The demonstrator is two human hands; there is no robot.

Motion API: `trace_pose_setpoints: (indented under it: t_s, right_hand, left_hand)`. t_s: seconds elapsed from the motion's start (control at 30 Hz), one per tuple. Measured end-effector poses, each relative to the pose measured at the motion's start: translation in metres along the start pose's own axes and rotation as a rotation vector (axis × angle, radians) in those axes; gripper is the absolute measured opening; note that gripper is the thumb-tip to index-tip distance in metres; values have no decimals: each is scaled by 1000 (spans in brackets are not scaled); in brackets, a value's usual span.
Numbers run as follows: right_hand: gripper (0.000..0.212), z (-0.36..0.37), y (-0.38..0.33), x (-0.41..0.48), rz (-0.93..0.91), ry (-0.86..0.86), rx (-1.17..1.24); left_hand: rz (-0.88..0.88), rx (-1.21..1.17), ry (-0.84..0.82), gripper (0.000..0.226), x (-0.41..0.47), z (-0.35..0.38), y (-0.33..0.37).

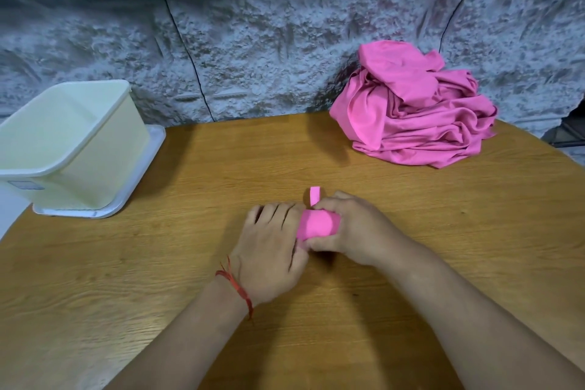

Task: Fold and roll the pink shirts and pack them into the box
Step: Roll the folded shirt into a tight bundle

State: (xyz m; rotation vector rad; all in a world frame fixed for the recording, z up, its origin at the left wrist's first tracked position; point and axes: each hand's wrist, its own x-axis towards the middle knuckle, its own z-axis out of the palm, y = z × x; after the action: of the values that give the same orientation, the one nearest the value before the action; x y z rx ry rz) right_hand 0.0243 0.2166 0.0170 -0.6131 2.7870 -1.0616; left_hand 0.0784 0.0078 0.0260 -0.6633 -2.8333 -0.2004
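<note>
Clamping the rolled shirt (pixel 318 225) near the table's (pixel 443 231) middle, I curl my right hand (pixel 354 231) round it, thumb beneath. My left hand (pixel 269 250) wraps curled fingers over its other end, so it cannot unwind. The box (pixel 72 142) stands open at the far left edge, within reach. The heap of unfolded shirts (pixel 414 111) sits by the far right edge.

Roll (pixel 317 225): one pink shirt, tightly rolled, lying front centre, gripped at its ends by the left hand (pixel 269 250) and right hand (pixel 348 231), a narrow fabric strip sticking up at its far side. Pile (pixel 414 111): loose crumpled pink shirts, heaped far right. Box (pixel 72 149): cream plastic, open-topped, upright, far left, well apart from both.
</note>
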Motion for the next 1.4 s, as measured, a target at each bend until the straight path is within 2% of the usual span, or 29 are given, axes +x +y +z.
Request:
trace_pose_setpoints:
  t_s: [0.07, 0.1, 0.2, 0.33, 0.47, 0.57, 0.63, 0.73, 0.83, 0.9, 1.03, 1.13, 1.3, 1.4]
  right_hand:
    - [69, -2, 1, 1, 12, -38, -4]
    - [71, -4, 1, 3, 21, -58, -5]
    - [76, -6, -2, 8, 47, -55, 10]
    - [72, 8, 6, -12, -28, 200, 151]
    - [76, 13, 11, -26, -97, 260, 188]
    - [69, 9, 10, -29, -85, 274, 264]
    - [69, 6, 9, -34, -33, 277, 349]
    - [71, -2, 2, -36, 28, 274, 438]
    - [78, -17, -12, -32, 19, 207, 415]
    - [84, -29, -23, -31, -5, 176, 410]
    - [85, -45, -43, -36, -86, 84, 473]
    - [78, -50, -52, -43, -104, -2, 490]
    - [72, -52, -63, -53, -89, -116, 392]
    - [66, -52, -70, -56, -89, -90, 380]
  left_hand:
    - [50, 104, -73, 79, -2, 1, -6]
    - [48, 154, -92, 85, 0, 2, -6]
    - [-44, 165, -144, 77, 14, 4, -4]
    - [-150, 9, -289, 66, 42, -1, -13]
    - [-141, -153, -522, 57, 63, -15, -22]
    - [-103, -173, -593, 57, 63, -25, -20]
    - [-41, -80, -492, 61, 54, -26, -14]
    - [9, 182, -166, 65, 35, -22, 1]
    - [-56, 173, -5, 64, 22, -29, 12]
    - [-125, 59, 0, 61, 14, -40, 14]
    - [-351, -500, -75, 54, -6, -59, 22]
    - [-372, -711, -126, 48, -21, -63, 30]
    - [-427, -797, -207, 47, -39, -66, 32]
    - [-387, -567, -114, 56, -48, -72, 43]
